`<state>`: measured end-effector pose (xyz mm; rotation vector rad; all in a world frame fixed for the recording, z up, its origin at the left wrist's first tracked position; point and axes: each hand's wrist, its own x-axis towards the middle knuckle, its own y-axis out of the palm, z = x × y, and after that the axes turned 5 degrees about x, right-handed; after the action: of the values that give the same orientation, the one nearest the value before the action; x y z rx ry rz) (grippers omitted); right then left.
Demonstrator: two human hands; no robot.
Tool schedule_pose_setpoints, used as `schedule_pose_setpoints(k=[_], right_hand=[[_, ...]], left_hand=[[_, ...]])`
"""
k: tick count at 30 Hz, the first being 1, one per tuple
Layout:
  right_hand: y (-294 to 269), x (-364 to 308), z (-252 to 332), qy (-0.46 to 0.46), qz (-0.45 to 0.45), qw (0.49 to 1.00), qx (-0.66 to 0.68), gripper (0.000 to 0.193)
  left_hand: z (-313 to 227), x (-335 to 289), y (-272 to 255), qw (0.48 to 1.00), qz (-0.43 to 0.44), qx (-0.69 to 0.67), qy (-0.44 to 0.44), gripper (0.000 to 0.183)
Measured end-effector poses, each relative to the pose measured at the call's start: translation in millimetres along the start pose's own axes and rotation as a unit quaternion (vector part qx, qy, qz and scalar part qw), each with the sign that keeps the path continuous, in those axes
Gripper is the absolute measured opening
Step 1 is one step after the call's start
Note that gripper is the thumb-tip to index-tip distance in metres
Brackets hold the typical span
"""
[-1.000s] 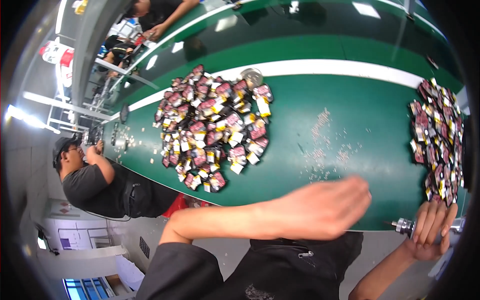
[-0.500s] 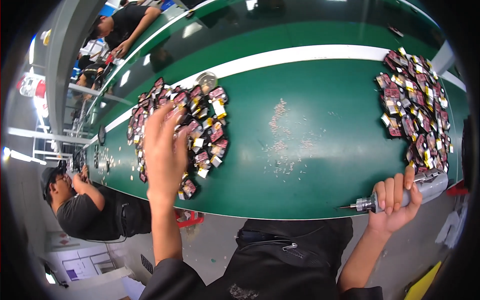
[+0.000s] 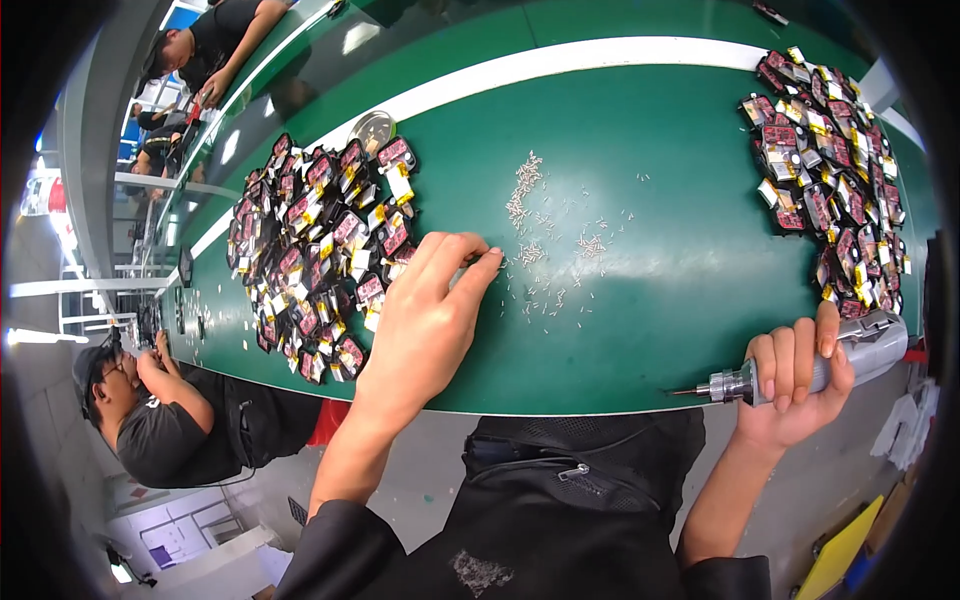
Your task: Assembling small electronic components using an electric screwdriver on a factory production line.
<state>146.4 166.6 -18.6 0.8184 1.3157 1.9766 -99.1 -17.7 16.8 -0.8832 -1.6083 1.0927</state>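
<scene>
My left hand (image 3: pixel 425 325) is over the green work surface (image 3: pixel 660 300), its thumb and forefinger pinched together at the left edge of the scattered small silvery screws (image 3: pixel 592 245). Whatever lies between those fingertips is too small to make out. Just left of this hand spreads a heap of small black-cased electronic units (image 3: pixel 300 250) with reddish circuit boards and white-and-yellow parts. At the front right edge, my right hand (image 3: pixel 785 395) wraps round a grey electric screwdriver (image 3: pixel 872 352). Its thin bit points left, level above the edge.
Another heap of similar units (image 3: pixel 825 150) lies at the right. A round clear dish (image 3: pixel 373 130) stands behind the left heap. A white strip (image 3: pixel 560 60) runs along the far side. One co-worker (image 3: pixel 170 430) sits at the left; another (image 3: pixel 220 45) works across the line.
My left hand has moved right and nearer from above the left heap to the screws, its fingers closing into a pinch. The right hand keeps its grip on the screwdriver. The view has shifted slightly.
</scene>
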Motion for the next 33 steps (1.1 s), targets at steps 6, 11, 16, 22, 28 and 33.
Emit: schedule_pose_setpoints(k=[6, 11, 16, 22, 28, 33], right_hand=[[1.0, 0.1, -0.5, 0.003, -0.001, 1.000, 0.004, 0.011], [1.1, -0.3, 2.4, 0.005, 0.001, 1.000, 0.009, 0.011], [2.3, -1.9, 3.6, 0.008, 0.000, 1.000, 0.011, 0.011], [2.0, 2.3, -3.5, 0.005, -0.005, 1.000, -0.002, 0.014], [24.8, 5.6, -5.7, -0.014, 0.037, 0.999, 0.035, 0.016], [65.3, 1.4, -17.0, -0.053, 0.016, 0.997, 0.053, 0.013]], left_hand=[[10.5, -3.4, 8.4, 0.998, -0.019, 0.028, 0.057, 0.029], [7.9, 1.7, 13.1, 0.995, -0.051, 0.017, 0.078, 0.024], [-2.0, -3.5, 8.5, 0.997, -0.018, -0.067, -0.034, 0.014], [-41.4, -6.5, 9.6, 0.981, -0.086, -0.176, -0.006, 0.021], [-74.0, -11.9, 15.9, 0.902, -0.094, -0.416, -0.061, 0.019], [-93.4, -19.2, 17.8, 0.723, -0.041, -0.676, -0.137, 0.004]])
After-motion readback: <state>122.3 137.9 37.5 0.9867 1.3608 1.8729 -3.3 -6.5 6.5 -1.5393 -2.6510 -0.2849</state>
